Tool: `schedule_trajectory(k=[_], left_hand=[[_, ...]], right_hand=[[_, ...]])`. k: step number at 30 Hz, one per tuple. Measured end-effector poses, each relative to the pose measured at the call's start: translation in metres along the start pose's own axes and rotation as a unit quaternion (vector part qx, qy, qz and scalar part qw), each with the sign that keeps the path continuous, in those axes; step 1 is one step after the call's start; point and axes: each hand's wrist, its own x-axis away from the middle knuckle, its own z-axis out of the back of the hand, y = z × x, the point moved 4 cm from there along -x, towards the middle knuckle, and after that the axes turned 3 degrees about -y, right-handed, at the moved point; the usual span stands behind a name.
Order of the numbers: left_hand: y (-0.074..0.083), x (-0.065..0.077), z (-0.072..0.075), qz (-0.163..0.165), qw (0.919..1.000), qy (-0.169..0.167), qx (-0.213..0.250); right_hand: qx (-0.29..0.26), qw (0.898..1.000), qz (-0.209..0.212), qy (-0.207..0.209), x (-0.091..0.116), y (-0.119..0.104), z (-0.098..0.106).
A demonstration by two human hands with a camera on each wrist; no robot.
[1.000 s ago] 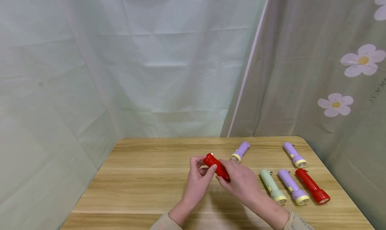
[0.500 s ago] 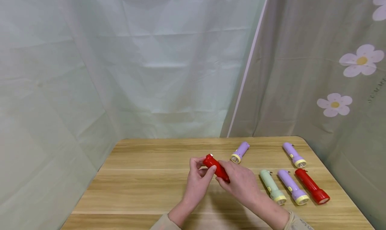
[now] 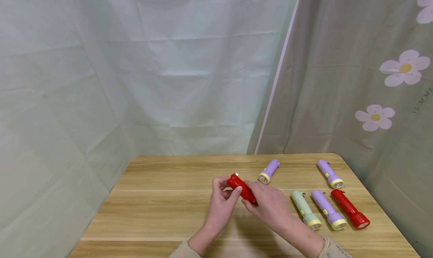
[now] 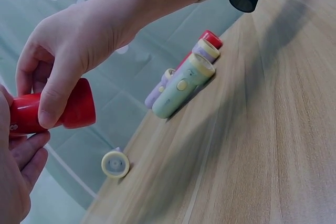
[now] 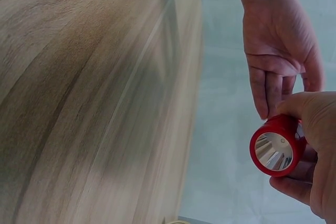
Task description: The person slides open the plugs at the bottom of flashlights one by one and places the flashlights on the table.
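Both hands hold a red flashlight (image 3: 239,184) above the middle of the table. My left hand (image 3: 220,209) pinches its tail end between thumb and fingers, with a small white bit showing at the tip. Wrapped round the body near the head is my right hand (image 3: 270,203), its thumb lying along the barrel in the left wrist view. The right wrist view looks into the flashlight's lens and shiny reflector (image 5: 274,151); no light from it can be made out.
To the right lie a green flashlight (image 3: 303,207), a purple flashlight (image 3: 327,207) and another red flashlight (image 3: 348,207) in a row. Further back are two more purple flashlights, one at the right (image 3: 329,173) and one behind my right hand (image 3: 270,169). Curtains enclose the wooden table (image 3: 152,201).
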Motion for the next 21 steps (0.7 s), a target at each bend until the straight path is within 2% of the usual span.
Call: schedule_trajectory(k=[21], left_hand=[[-0.0024, 0.002, 0.0009, 0.014, 0.9995, -0.017, -0.021]], right_hand=[[0.004, 1.0, 0.001, -0.015, 0.0034, -0.0004, -0.0017]])
